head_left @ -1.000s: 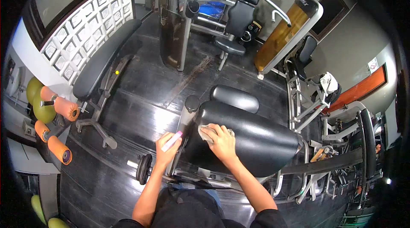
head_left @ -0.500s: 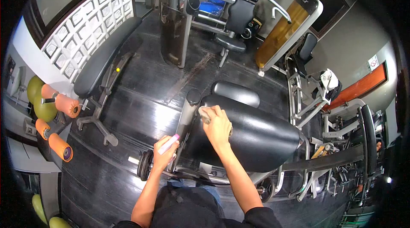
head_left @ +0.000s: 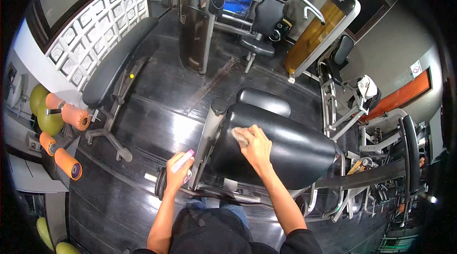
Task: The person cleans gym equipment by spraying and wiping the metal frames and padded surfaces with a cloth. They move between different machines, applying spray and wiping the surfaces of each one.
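Note:
A black padded bench (head_left: 285,144) with a shiny surface stands in front of me. On its near left part lies a light cloth (head_left: 241,136), with my right hand (head_left: 257,149) closed on it and pressing it to the pad. My left hand (head_left: 178,170) grips a whitish bottle with a pink top (head_left: 183,161), left of the bench and beside its grey metal post (head_left: 209,132). The bottle is tilted, its pink end up and to the right.
A long black bench (head_left: 114,71) stands at the left, near orange foam rollers (head_left: 68,162) and green balls (head_left: 50,121). Behind is a seated machine (head_left: 269,16) beside a yellow-brown panelled tower (head_left: 316,35). More machines with metal frames fill the right side.
My right hand has moved right and slightly down across the pad with the cloth. My left hand has shifted a little to the left with the bottle.

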Motion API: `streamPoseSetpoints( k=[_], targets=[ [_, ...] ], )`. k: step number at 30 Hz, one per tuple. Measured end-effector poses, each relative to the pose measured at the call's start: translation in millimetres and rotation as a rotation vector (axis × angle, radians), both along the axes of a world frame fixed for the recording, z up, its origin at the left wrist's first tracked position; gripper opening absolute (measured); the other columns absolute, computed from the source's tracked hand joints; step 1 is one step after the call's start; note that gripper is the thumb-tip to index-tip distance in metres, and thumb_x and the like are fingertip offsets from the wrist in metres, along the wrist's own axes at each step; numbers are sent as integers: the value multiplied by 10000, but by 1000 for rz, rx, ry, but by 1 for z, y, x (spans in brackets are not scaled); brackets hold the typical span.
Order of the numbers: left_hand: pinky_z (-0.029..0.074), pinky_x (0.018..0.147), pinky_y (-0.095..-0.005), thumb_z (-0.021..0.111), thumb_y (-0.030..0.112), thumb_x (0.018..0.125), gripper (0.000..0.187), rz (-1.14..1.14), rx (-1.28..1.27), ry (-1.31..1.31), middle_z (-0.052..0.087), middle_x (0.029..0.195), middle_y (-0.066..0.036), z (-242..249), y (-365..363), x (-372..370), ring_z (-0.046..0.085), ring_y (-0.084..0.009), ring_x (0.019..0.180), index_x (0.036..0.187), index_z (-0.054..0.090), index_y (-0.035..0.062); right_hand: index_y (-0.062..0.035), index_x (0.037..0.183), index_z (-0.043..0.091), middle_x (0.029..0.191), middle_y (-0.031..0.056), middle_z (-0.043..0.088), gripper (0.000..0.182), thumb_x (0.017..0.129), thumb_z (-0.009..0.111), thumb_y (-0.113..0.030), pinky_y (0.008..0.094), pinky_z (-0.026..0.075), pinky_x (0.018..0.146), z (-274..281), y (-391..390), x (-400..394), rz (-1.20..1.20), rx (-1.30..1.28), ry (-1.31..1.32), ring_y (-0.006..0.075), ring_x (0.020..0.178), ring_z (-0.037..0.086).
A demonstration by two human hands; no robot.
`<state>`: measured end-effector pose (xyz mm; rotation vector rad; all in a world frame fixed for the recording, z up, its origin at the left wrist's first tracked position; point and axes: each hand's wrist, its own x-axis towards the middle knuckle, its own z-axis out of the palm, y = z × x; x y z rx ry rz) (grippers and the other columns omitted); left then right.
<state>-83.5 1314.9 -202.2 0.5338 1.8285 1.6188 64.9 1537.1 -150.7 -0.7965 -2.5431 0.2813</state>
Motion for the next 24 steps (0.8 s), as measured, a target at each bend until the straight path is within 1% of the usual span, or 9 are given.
streamPoseSetpoints(
  k=[2,4,6,9,10,14,15,19,24],
  targets=[
    [401,635,-246,688,64,850,139,8,-1,27,542,732,-11,-3,-2,-2,506,-81,688,772,614,-23,-220,1047,713,950,12,590,361,707,755,-107,408,549,690,1,2,-16,-61,11,48,238,868,632],
    [399,635,-245,689,68,850,135,8,11,17,547,736,-13,-2,0,-1,505,-76,692,782,620,-26,-198,1043,715,952,28,587,347,710,762,-111,421,547,727,2,-2,-30,-198,-76,97,251,869,637],
    [405,634,-247,691,78,851,128,7,2,-19,555,741,-17,-3,0,1,514,-72,701,802,637,-27,-183,1045,713,961,44,576,345,714,774,-109,428,543,743,-1,-15,-35,-222,-66,78,260,894,632],
    [411,627,-248,692,90,852,129,-26,-22,-36,564,746,-15,-3,3,4,522,-69,699,823,651,-29,-196,1077,700,957,25,557,392,703,782,-111,443,539,701,-13,-34,-23,-131,-65,96,243,885,617],
    [411,627,-248,692,90,852,129,-31,-23,-34,564,746,-15,-3,4,6,522,-69,699,823,651,-29,-206,1085,696,965,11,558,405,700,776,-107,434,540,678,-18,-40,-16,-116,-65,45,229,884,613],
    [421,622,-248,692,97,846,128,-61,3,1,592,766,-24,-10,7,7,540,-78,690,837,662,-28,-216,1099,687,961,14,556,446,677,772,-97,413,552,670,-49,-52,16,6,-65,-42,227,888,613],
    [425,627,-250,692,95,844,126,-73,-13,-20,597,771,-28,-9,6,7,544,-82,693,839,664,-27,-218,1107,683,961,18,555,464,669,771,-94,408,558,670,-47,-54,17,59,-95,-71,229,895,613],
    [430,632,-254,693,94,842,124,-88,-44,-20,602,774,-31,-7,8,4,547,-89,693,835,664,-26,-206,1118,676,992,35,541,482,665,758,-62,408,569,682,-26,-39,1,77,-77,-123,241,930,605],
    [424,623,-249,692,93,838,114,-47,-8,-33,601,761,-25,-15,5,2,546,-85,686,826,665,-18,-194,1098,678,1006,31,536,458,670,752,-48,408,567,680,2,-16,-35,-8,-24,-79,248,940,607]
  ],
)
